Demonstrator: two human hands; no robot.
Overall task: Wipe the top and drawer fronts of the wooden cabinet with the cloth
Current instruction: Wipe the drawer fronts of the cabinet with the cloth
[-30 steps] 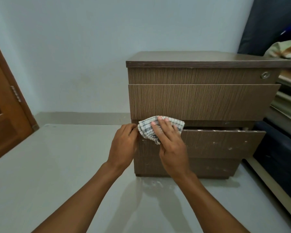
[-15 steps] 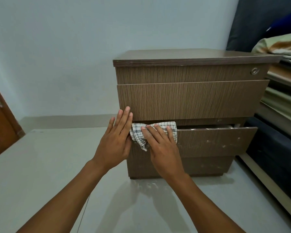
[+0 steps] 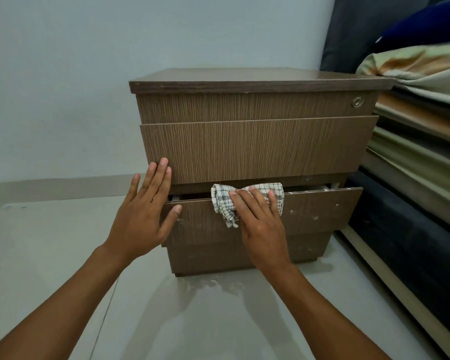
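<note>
**Pressing the cloth along the bottom drawer's top edge**

Pressing flat, the right hand (image 3: pixel 261 222) lies over the cloth (image 3: pixel 247 201), fingers spread and extended rather than curled — the cloth is pinned under the fingertips against the upper edge of the bottom drawer (image 3: pixel 320 214), bunched to the left of the hand with a frayed corner hanging down the drawer front. That drawer stands slightly pulled out, a dark gap showing above it.

The left hand (image 3: pixel 146 214) is open, palm toward the cabinet (image 3: pixel 257 149) at its left corner, fingers reaching up onto the middle drawer (image 3: pixel 260 149) and thumb touching the bottom drawer's front; it holds nothing.

The cloth is a soft woven check, white with grey lines. The cabinet is brown wood laminate with fine vertical grain, a darker flat top (image 3: pixel 260 79) and a small round metal lock (image 3: pixel 357 102) on the upper drawer. Pale specks dot the bottom drawer's front — the floor (image 3: pixel 50 255) is smooth and pale.
</note>
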